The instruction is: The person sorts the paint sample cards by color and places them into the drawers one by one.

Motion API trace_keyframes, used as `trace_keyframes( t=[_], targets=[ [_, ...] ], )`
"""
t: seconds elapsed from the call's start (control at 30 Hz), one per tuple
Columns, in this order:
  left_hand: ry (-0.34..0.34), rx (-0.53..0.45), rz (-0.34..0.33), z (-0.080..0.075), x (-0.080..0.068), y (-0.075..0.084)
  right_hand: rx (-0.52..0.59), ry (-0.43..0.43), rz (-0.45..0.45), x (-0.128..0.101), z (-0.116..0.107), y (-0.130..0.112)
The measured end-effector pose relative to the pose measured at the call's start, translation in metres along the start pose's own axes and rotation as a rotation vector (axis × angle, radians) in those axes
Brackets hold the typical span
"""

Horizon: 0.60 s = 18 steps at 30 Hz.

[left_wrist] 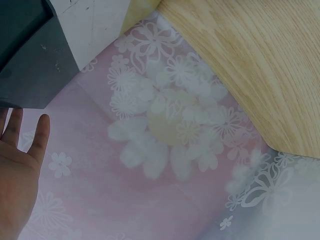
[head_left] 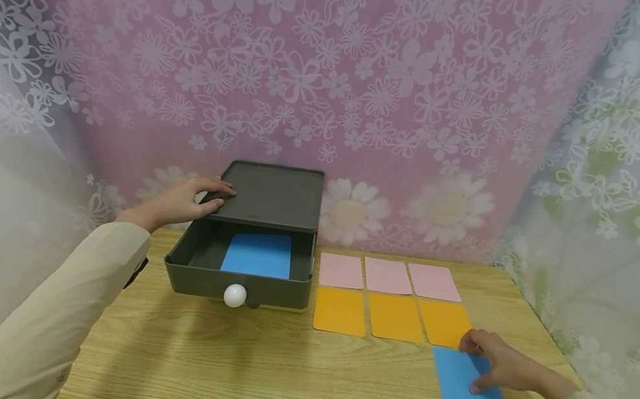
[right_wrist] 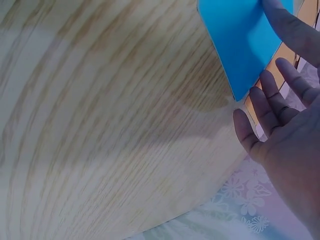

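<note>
A: Where is the near blue card (head_left: 453,379)?

B: Flat on the wooden table (head_left: 279,364), at the right, just below the end of the row of 3 orange cards (head_left: 395,317).

A: What is the right hand (head_left: 504,364) doing there?

B: It rests over that card, with the thumb on its face and the fingers reaching its far edge. They are spread, with a wide gap between thumb and fingertips.

A: What lies beyond the orange row?

B: 3 pink cards (head_left: 388,276), in a matching row nearer the back.

A: And to the left of both rows?

B: A dark gray box (head_left: 276,195), its drawer (head_left: 281,291) pulled forward by a round white knob's side. 1 more blue card (head_left: 258,255) lies inside.

A: Sorry, where is the knob (head_left: 235,295)?

B: On the drawer's front.

A: And the left hand (head_left: 176,200)?

B: On the left edge of the box's top, thumb and fingers loosely parted. Behind everything hangs a pink flowered cloth (head_left: 311,62).
</note>
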<state>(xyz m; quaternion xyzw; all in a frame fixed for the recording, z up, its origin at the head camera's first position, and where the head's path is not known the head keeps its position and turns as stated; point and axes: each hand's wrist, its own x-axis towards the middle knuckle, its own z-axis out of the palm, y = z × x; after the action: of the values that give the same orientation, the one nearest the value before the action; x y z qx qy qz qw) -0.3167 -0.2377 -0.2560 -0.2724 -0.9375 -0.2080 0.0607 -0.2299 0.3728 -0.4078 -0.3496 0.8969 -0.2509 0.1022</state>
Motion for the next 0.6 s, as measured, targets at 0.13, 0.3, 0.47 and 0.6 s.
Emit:
trace_keyframes(
  t=[0.13,0.3,0.47,0.6],
  targets=[
    [0.002,0.003,-0.002,0.000,0.000,0.001,0.004,0.003,0.015,-0.001,0.001,0.001],
    [0.005,0.011,0.001,0.000,0.000,0.001,0.075,0.008,-0.024,-0.001,0.001,0.000],
    [0.011,0.009,0.003,0.000,0.000,0.000,0.097,0.026,-0.118,0.000,-0.002,0.002],
    [0.005,0.007,0.003,0.000,-0.001,0.000,0.120,-0.031,-0.154,0.002,-0.010,0.001]
  ],
)
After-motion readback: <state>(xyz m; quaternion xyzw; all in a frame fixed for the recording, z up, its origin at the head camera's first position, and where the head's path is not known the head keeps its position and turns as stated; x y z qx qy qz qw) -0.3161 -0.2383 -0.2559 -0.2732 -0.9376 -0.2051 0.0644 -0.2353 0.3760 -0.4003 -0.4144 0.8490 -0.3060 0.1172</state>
